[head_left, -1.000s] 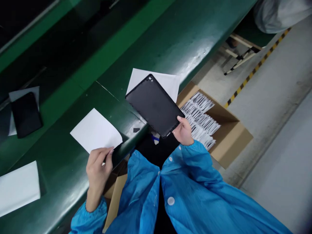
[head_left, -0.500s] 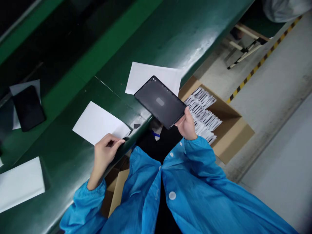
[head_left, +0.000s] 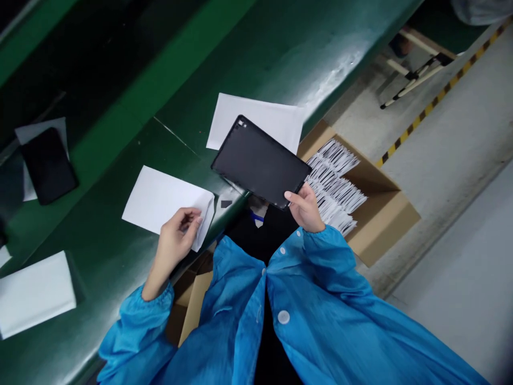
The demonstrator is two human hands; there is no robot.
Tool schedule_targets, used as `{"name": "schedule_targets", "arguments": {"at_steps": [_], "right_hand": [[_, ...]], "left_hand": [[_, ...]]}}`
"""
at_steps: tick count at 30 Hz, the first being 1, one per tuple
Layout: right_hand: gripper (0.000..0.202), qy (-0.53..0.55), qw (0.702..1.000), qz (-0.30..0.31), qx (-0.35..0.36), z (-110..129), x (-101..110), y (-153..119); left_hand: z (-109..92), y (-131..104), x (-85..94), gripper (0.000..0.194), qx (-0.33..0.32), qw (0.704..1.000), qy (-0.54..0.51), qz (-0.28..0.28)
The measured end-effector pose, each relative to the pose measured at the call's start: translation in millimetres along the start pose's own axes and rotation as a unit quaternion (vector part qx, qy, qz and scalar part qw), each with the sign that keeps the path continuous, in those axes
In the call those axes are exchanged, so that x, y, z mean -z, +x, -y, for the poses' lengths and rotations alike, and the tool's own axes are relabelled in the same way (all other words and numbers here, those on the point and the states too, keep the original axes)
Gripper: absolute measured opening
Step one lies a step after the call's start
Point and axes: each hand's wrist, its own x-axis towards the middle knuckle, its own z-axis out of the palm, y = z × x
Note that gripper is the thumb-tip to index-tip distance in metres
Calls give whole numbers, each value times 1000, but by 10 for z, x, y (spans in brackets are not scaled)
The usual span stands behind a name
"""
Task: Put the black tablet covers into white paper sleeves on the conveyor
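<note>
My right hand (head_left: 306, 207) grips a dark tablet back cover (head_left: 260, 160) by its near right corner, thumb on the upper face. The cover is tilted above the bench edge and partly overlaps a white sleeve (head_left: 256, 115) lying behind it. My left hand (head_left: 181, 231) is closed on the near end of a second white sleeve (head_left: 160, 198), fingers curled and thumb at the lifted flap. That sleeve's other end lies flat on the green bench (head_left: 100, 214). A small dark rectangular piece (head_left: 226, 203) lies beside it.
An open cardboard box (head_left: 385, 230) packed with upright white sleeves (head_left: 334, 184) stands at right, below the bench. Another white sleeve (head_left: 36, 294) lies at left. Farther back, a dark panel (head_left: 50, 166) rests on a white sheet. Another carton (head_left: 196, 305) is under the bench.
My left hand has raised the sleeve's near end, and the flap now stands away from the bench. The cover has tilted and shifted slightly left, with my right thumb now on its face.
</note>
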Motion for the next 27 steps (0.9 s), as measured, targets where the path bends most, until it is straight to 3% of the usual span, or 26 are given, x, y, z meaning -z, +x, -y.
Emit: {"name": "schedule_targets", "arguments": {"at_steps": [5,9,13,18,21,27], "right_hand": [[54,-64,998,-5,5,-110,55,-242],[60,-121,992,-28,35,-235,105,-397],[68,-179,983,-19,46,-288,152,-558],[57,-242,969,38,16,-263,123,-725],[61,-233,970,74,-6,-262,55,-759],[65,-233,966,113,-19,-407,-110,-721]], "left_hand": [[-4,140,-166,24,-18,995,-88,-36],[-5,284,-233,16,-51,989,-127,-62],[-61,359,-261,8,-75,986,-119,-89],[-126,369,-264,2,-125,984,-77,-97],[-170,322,-259,6,-163,982,-59,-71],[-392,159,-287,12,-228,970,-42,72]]}}
